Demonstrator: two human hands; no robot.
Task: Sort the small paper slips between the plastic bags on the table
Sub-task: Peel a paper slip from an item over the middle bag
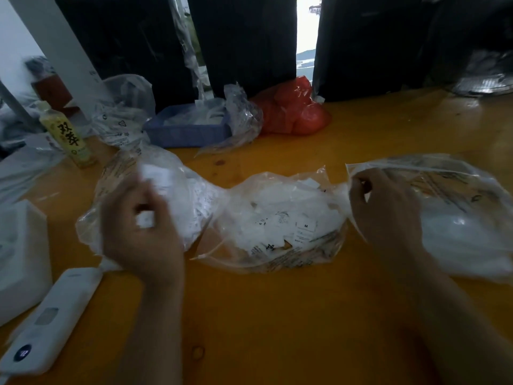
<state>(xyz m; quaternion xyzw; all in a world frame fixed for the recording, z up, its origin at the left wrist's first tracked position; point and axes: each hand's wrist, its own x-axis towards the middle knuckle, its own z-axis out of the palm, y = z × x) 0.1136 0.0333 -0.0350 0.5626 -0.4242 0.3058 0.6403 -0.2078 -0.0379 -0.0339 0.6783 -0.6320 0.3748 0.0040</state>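
Note:
Three clear plastic bags of white paper slips lie across the yellow table (263, 315). The left bag (183, 190) sits under my left hand (141, 234), which is blurred and pinches a small white slip (145, 218) in its curled fingers. The middle bag (277, 226) lies open with several printed slips showing, one marked M. My right hand (385, 207) grips the rim of the right bag (455, 207) near its opening.
A blue tray (186, 129) with clear bags, a red plastic bag (294, 109) and more clear bags stand at the back. A yellow bottle (66, 134) stands far left. A white box (22, 257) and a white device (52, 320) lie at the left edge.

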